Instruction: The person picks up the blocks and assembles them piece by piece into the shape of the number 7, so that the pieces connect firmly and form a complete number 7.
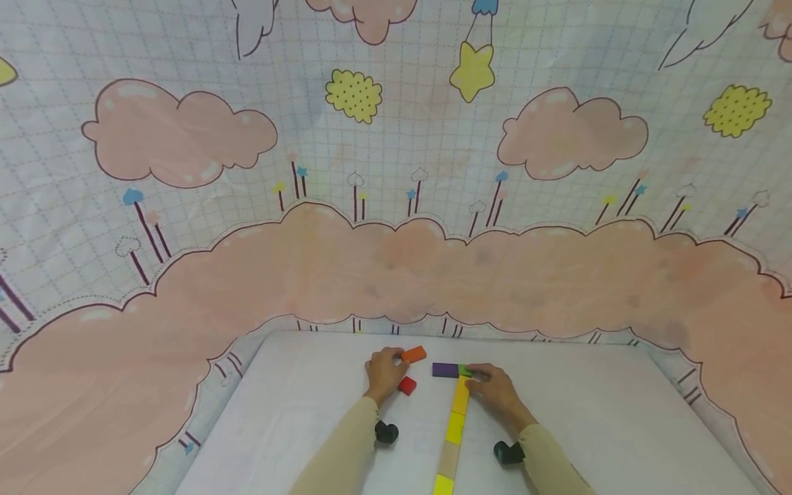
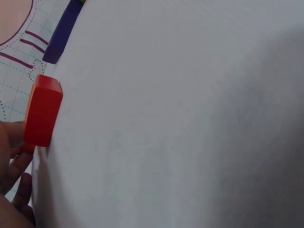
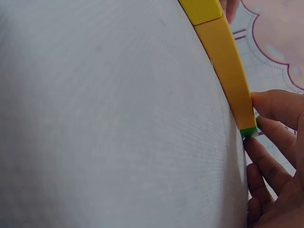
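In the head view my left hand (image 1: 384,373) pinches the left end of an orange block (image 1: 414,354). Close by its fingers lies a red block (image 1: 407,386), which the left wrist view shows larger, standing in front of the fingers. My right hand (image 1: 497,392) has its fingertips round a green block (image 1: 463,370), partly hidden by them. A purple block (image 1: 445,370) adjoins the green one on the left. From the green block a row of yellow-orange (image 1: 460,394) and yellow blocks (image 1: 454,428) runs toward me. The right thumb touches the yellow-orange block's side.
A tan block (image 1: 449,459) and another yellow block (image 1: 443,485) continue the row to the bottom edge. Everything lies on a white tabletop (image 1: 309,412). A patterned cloth (image 1: 396,268) with clouds and stars hangs behind. Dark wrist cameras (image 1: 509,453) sit near both wrists.
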Demonstrator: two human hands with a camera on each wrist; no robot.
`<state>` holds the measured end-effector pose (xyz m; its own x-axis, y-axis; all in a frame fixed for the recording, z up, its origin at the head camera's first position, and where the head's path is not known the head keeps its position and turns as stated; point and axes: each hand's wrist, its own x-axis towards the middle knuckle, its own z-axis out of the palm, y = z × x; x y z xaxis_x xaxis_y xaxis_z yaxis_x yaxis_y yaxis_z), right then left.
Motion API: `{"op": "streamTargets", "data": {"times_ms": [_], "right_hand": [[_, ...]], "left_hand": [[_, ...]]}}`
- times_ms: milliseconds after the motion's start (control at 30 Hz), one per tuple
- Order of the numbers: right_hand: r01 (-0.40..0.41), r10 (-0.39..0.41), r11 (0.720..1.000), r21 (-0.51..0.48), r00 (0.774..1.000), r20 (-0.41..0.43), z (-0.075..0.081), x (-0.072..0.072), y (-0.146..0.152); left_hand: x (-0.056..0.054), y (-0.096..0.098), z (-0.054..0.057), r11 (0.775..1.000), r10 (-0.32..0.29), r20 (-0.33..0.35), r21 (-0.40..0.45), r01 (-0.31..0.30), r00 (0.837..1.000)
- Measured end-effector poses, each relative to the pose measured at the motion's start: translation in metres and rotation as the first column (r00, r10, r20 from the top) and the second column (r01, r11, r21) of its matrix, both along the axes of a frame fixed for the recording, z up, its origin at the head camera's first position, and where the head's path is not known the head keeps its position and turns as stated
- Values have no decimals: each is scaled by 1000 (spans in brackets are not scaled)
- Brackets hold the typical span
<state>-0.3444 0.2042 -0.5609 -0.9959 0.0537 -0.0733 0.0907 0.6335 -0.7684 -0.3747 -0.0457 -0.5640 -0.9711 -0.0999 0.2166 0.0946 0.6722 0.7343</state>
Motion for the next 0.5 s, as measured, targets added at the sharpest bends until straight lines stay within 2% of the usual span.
{"op": "streamTargets", "data": {"times_ms": [167,367,500], "right_hand": [[4,-4,1000,-9,1000,7,2,0,-1],[-12,12,1000,-2,999,-30,0,-1,0],[-14,14,1000,5,999,-36,0,1,0]], "left_hand": [[0,-1,3,999,-7,-1,-46,6,1000],[2,-1,5,998,-6,-20,-68,5,1000],[4,-3,5,998,-25,-13,-61,24,1000]]}}
